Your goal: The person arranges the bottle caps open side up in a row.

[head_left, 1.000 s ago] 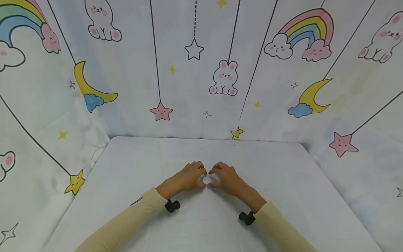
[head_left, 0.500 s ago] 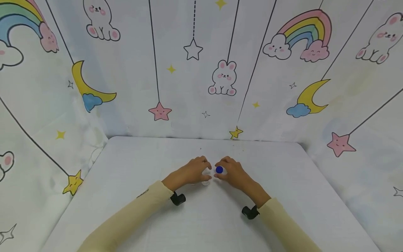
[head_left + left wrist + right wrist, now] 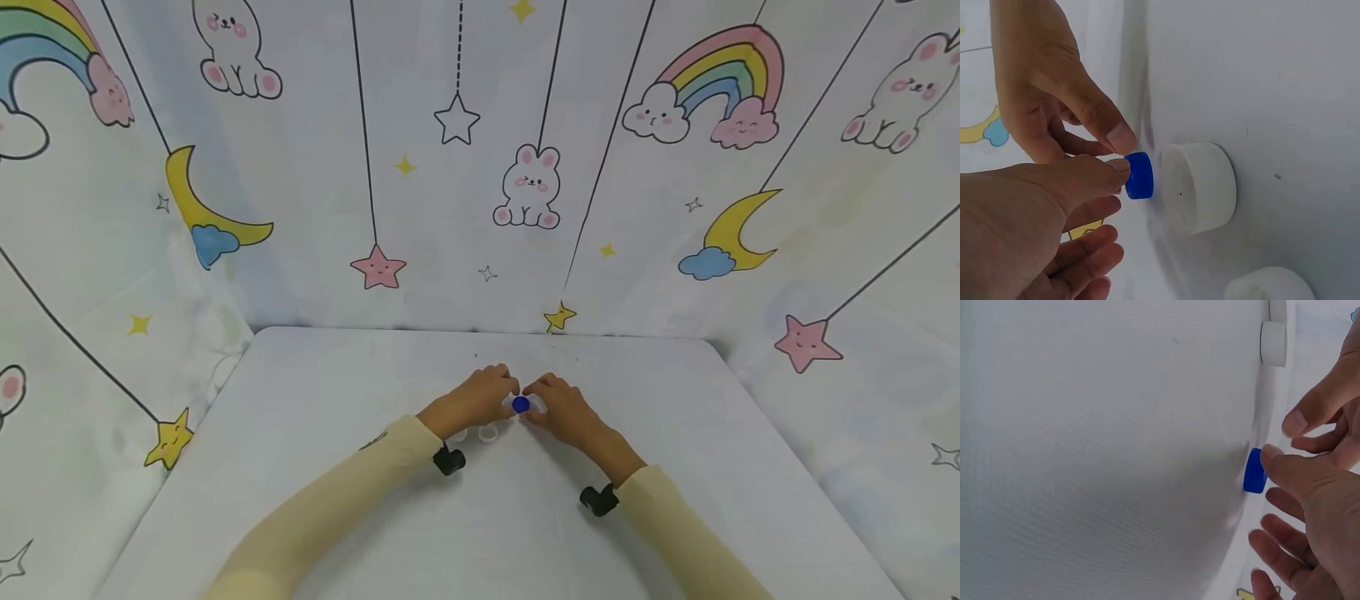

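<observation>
A small blue bottle cap [image 3: 521, 405] sits between my two hands, low over the white table. My right hand [image 3: 566, 414] pinches it, its thumb tip at the cap's edge in the right wrist view. From the left, my left hand [image 3: 472, 401] reaches in with thumb and fingers half bent and parted. Its thumb overlaps the cap in the left wrist view but shows apart from it in the right wrist view. Beside the left hand stands a white cap [image 3: 1210, 187], hollow side up. A second white cap [image 3: 1270, 286] is cut off at the frame's bottom.
The white table [image 3: 480, 533] reaches back to a cloth backdrop [image 3: 315, 167] printed with rainbows, moons, stars and rabbits. Its far edge lies beyond the hands. Both forearms wear light sleeves with a black camera [image 3: 450, 460] at each wrist.
Both hands have moved right from round a white cap, leaving it on the table. The blue cap has come into view at my right hand, and my left hand has closed in on it.
</observation>
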A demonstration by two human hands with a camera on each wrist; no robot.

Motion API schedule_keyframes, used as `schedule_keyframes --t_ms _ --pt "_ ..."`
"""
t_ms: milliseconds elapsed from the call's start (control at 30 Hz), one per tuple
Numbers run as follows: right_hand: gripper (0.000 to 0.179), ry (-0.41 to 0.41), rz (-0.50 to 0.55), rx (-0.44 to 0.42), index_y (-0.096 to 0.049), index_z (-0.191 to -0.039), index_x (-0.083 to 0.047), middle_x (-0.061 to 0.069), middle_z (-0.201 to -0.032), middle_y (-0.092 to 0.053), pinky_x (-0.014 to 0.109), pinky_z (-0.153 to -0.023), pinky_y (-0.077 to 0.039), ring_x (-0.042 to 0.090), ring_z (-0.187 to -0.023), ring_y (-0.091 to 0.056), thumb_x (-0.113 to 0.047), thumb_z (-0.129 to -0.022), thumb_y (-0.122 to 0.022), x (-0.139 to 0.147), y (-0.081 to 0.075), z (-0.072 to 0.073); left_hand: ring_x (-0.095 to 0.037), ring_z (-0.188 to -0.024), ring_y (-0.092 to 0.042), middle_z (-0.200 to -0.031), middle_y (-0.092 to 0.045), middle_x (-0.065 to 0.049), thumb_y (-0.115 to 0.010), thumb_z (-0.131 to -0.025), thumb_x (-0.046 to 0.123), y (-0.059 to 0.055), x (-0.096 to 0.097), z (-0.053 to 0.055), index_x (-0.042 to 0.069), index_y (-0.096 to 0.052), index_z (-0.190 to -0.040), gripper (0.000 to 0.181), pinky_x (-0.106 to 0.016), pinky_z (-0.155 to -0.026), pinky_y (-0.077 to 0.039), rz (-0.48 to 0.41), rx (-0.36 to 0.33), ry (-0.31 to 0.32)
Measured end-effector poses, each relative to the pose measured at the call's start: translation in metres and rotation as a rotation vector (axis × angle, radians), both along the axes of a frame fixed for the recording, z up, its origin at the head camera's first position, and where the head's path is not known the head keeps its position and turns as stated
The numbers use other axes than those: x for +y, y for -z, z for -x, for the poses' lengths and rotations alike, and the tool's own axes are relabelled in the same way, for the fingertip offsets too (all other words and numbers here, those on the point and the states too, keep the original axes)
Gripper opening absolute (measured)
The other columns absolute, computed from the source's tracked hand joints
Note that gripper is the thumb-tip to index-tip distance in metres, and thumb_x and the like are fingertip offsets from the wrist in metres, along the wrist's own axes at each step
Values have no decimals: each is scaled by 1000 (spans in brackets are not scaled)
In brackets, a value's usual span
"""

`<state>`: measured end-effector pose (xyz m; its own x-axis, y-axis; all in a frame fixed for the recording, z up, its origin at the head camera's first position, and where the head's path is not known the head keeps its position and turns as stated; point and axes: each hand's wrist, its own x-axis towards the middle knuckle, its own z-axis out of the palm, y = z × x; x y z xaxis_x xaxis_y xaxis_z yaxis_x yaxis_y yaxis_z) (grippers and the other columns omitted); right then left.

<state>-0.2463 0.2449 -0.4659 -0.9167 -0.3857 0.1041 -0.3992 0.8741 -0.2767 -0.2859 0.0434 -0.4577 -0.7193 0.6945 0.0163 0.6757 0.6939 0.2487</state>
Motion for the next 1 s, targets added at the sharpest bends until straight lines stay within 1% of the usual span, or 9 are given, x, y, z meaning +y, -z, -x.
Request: schedule_keyframes --t_ms 133,300,633,800,1000 --pt "37 7 -2 -1 -73 -124 -8 12 -122 -66 58 -94 -53 32 -115 -64 -23 -92 -84 -1 2 2 -20 -110 -59 -123 -63 -6 -76 -99 30 -1 5 2 12 -72 -130 35 -35 -96 -51 14 14 -8" --pt "36 14 -24 3 -74 -124 -8 11 -120 -66 57 -91 -53 32 -114 -64 -23 -92 -84 -2 6 5 -19 -107 -59 -120 -63 -5 -77 -99 30 -2 7 3 12 -73 -128 34 -33 -92 -50 22 25 -6" --pt "32 6 -46 17 -76 -120 -8 11 -121 -66 57 -90 -54 32 -115 -64 -25 -94 -82 -2 9 7 -16 -102 -57 -115 -62 -2 -78 -98 31 6 13 8 14 -74 -122 30 -33 -91 -50 43 14 -21" --pt "32 -5 -36 15 -76 -120 -7 12 -121 -66 57 -90 -54 32 -115 -64 -24 -94 -82 -1 10 8 -15 -100 -55 -113 -61 -1 -78 -98 32 9 16 10 15 -74 -121 29 -32 -90 -49 64 15 -30" --pt "32 2 -2 2 -76 -122 -7 11 -120 -66 56 -91 -53 31 -114 -64 -23 -94 -82 -1 13 9 -14 -97 -56 -112 -62 0 -78 -98 34 10 17 10 15 -74 -118 27 -31 -85 -46 87 55 -26"
